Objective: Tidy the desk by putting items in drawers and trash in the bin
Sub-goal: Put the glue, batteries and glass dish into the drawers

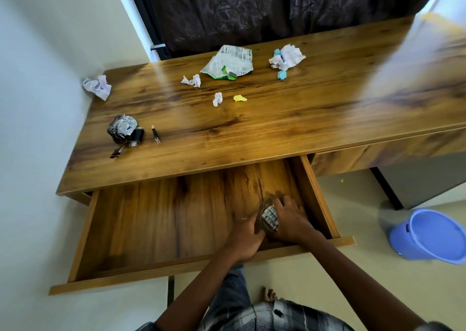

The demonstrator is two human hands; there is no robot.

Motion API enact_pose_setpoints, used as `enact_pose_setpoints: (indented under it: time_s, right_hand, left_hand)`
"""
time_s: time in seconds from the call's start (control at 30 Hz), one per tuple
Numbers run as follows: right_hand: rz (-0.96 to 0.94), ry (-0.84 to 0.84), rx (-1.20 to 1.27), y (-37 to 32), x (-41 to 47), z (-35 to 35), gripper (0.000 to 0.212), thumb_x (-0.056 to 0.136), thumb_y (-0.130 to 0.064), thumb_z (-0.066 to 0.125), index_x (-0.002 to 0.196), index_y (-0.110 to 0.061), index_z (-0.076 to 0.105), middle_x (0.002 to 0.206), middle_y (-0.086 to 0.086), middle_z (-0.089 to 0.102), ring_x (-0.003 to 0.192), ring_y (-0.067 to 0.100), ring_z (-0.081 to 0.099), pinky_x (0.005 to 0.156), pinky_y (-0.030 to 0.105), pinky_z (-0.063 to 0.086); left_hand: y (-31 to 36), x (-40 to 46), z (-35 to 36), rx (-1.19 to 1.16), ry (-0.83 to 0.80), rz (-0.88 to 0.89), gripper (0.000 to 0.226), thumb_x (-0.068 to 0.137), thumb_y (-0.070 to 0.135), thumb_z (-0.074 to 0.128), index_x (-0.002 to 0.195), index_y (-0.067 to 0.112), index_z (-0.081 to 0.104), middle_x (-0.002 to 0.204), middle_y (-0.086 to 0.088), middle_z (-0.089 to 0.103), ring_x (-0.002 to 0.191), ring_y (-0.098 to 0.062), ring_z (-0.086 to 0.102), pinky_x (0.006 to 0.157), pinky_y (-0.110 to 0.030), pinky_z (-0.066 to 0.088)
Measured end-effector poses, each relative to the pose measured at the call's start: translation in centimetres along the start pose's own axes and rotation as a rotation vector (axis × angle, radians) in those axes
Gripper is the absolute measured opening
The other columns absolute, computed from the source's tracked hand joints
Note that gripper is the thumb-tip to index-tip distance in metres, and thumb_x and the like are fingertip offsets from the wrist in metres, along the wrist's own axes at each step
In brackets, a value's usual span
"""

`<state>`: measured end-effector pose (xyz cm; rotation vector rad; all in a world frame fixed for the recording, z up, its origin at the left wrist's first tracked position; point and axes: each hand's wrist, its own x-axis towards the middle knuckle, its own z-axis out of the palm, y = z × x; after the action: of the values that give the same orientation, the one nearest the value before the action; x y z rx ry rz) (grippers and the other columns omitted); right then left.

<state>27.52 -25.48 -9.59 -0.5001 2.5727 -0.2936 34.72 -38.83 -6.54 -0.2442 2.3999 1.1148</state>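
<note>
The wooden drawer (156,229) under the desk (252,134) is pulled wide open. Inside its right part, my left hand (245,237) and my right hand (290,219) both hold a small dark object with white keys (269,218), like a calculator or remote, low over the drawer floor. On the desk lie crumpled white papers (97,86) (192,80) (287,57), a torn snack wrapper (228,62), a yellow scrap (239,98), a foil ball (122,127), a black charger (137,135) and a small black stick (155,134).
A blue plastic bin (428,236) stands on the floor to the right. A wall runs along the desk's left side, and dark curtains (252,8) hang behind it. A second drawer front (378,154) on the right stays closed. My bare foot (269,294) is below the drawer.
</note>
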Motion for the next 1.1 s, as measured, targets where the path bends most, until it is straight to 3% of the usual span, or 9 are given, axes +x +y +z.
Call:
enact_pose_setpoints:
  time_s: [0.23,0.4,0.7,0.83,1.1]
  right_hand:
    - [-0.151,0.049,-0.109,-0.2,0.0,0.2,0.079,0.080,-0.055,0.058,0.145,-0.031,0.020,0.155,0.003,0.016,0.140,0.031,0.016,0.112,0.049,0.021]
    - [-0.098,0.168,-0.224,-0.4,-0.3,-0.3,0.051,0.092,-0.044,0.044,0.137,-0.022,0.036,0.143,0.004,0.040,0.132,0.025,0.034,0.108,0.042,0.028]
    - [0.000,0.225,-0.239,-0.6,-1.0,-0.4,0.045,0.092,-0.039,0.039,0.129,-0.016,0.047,0.135,0.006,0.050,0.126,0.026,0.043,0.104,0.041,0.034]
    - [-0.009,0.211,-0.165,-0.3,-1.1,-0.6,0.050,0.091,-0.044,0.040,0.134,-0.019,0.041,0.139,0.003,0.045,0.130,0.023,0.038,0.108,0.041,0.029]
    - [-0.155,0.420,-0.094,-1.7,-0.7,-0.7,0.043,0.093,-0.036,0.045,0.131,-0.017,0.047,0.130,0.002,0.054,0.123,0.020,0.046,0.106,0.037,0.034]
  left_hand:
    - [-0.5,0.4,0.2,0.015,-0.017,-0.022,0.059,0.097,0.024,0.044,0.149,0.032,0.019,0.147,-0.005,0.036,0.128,-0.020,0.042,0.098,-0.028,0.037]
    - [-0.4,1.0,0.4,0.035,-0.120,-0.019,0.059,0.095,0.019,0.043,0.148,0.034,0.022,0.149,-0.003,0.037,0.127,-0.022,0.044,0.101,-0.034,0.041]
    - [0.3,1.9,0.7,0.136,-0.176,0.012,0.069,0.088,0.008,0.044,0.149,0.031,0.020,0.152,-0.006,0.029,0.137,-0.028,0.030,0.109,-0.043,0.035]
    - [0.1,1.6,0.9,0.114,-0.103,0.029,0.064,0.094,0.015,0.045,0.149,0.032,0.018,0.153,-0.005,0.027,0.140,-0.027,0.027,0.110,-0.042,0.033]
    - [-2.2,0.0,-1.0,0.079,0.205,0.095,0.066,0.094,0.020,0.053,0.149,0.029,0.017,0.152,-0.002,0.030,0.136,-0.022,0.034,0.107,-0.035,0.037]
